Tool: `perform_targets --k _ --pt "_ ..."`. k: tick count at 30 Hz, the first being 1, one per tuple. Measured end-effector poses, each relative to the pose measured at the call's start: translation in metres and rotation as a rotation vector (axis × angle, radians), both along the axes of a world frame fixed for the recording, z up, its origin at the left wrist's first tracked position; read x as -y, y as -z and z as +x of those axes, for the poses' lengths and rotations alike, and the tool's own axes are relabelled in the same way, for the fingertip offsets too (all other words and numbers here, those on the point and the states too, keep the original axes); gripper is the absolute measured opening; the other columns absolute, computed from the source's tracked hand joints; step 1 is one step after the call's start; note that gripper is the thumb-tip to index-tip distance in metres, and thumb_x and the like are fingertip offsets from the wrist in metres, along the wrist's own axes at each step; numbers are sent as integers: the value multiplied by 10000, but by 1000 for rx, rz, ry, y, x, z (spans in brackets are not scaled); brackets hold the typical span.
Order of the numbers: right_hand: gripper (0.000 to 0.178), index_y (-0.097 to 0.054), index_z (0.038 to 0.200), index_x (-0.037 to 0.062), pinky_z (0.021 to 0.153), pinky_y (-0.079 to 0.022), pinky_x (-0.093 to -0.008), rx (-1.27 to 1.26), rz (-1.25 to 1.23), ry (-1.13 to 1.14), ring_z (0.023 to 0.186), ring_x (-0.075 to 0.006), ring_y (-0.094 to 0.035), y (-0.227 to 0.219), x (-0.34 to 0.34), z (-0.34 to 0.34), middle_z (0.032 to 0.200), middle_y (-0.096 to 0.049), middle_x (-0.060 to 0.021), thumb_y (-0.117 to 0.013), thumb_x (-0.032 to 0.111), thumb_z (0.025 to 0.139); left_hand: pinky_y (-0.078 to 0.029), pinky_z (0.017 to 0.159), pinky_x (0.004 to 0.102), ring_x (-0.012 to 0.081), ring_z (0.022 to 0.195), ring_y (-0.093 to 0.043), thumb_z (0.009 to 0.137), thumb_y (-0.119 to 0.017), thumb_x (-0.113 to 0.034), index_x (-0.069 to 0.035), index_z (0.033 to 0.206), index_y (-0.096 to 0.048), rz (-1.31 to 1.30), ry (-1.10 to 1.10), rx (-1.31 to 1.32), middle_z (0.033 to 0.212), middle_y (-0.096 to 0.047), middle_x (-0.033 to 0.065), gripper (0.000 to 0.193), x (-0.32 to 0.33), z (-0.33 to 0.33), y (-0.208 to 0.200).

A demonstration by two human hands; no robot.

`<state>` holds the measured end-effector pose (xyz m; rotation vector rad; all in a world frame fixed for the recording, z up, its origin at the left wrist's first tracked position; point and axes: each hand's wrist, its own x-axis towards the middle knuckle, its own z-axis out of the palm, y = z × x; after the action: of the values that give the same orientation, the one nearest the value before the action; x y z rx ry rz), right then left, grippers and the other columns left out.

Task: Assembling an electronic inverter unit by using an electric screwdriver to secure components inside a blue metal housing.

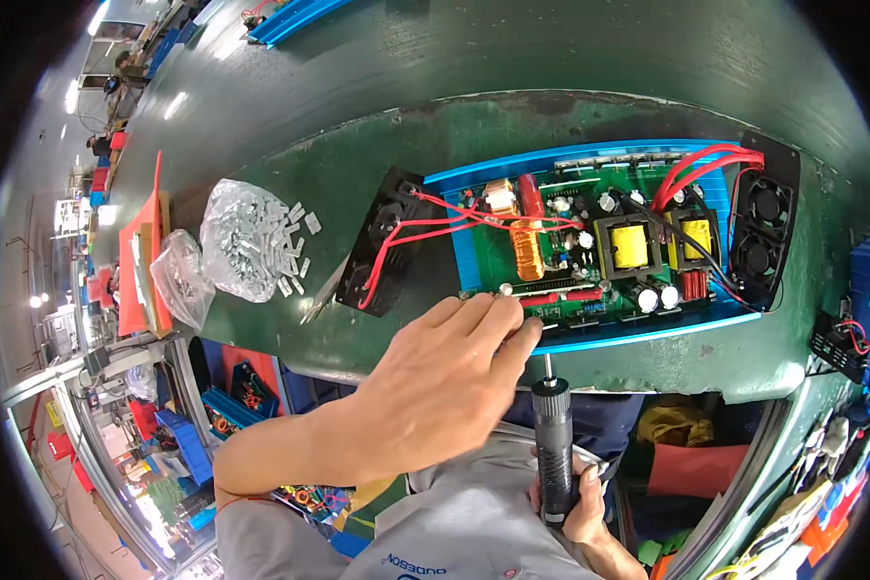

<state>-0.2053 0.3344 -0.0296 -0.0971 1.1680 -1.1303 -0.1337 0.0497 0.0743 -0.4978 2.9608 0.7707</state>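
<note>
My left hand (445, 377) is closed at the near edge of a blue metal housing (628, 335), its fingertips bent over the near wall. Whatever sits between those fingers is hidden. Inside the housing lies a green circuit board (604, 266) with yellow transformers (630, 246), a copper coil (527, 249) and round capacitors. My right hand (587, 503) is wrapped round a black electric screwdriver (553, 435), held upright in the picture below the housing. Its thin bit meets or nearly meets the outside of the near wall, just right of my left fingers.
Red wires join the board to black fan plates, left (389, 242) and right (766, 224). Farther left are a plastic bag spilling small grey-white pieces (246, 242), another clear bag (181, 275) and orange-red sheets (142, 261). Another blue housing (300, 19) stands at the back.
</note>
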Motion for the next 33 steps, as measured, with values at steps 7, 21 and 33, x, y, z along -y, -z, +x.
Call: perform_targets --k 7,21,33 --pt "928 -536 1292 -66 603 -494 -316 -175 -32 14 620 -175 -598 -1 3 4 769 -638 -124 -316 773 961 -468 755 336 225 882 -562 785 -641 -51 75 1218 -620 -156 97 42 1003 -514 98 451 1 1 4" --pt "1016 -532 1326 -65 545 -442 -301 30 56 38 596 -170 -587 -15 0 0 749 -651 -127 -378 840 891 -449 710 334 219 828 -541 771 -628 -54 100 1226 -610 -166 114 41 943 -480 92 481 0 1 6" --pt "1005 -496 1396 -36 516 -397 -342 582 -52 8 515 -227 -478 -2 3 0 600 -563 -134 -185 808 947 -435 680 336 203 785 -545 786 -654 -78 17 1211 -656 -104 74 7 924 -509 55 435 4 10 12"
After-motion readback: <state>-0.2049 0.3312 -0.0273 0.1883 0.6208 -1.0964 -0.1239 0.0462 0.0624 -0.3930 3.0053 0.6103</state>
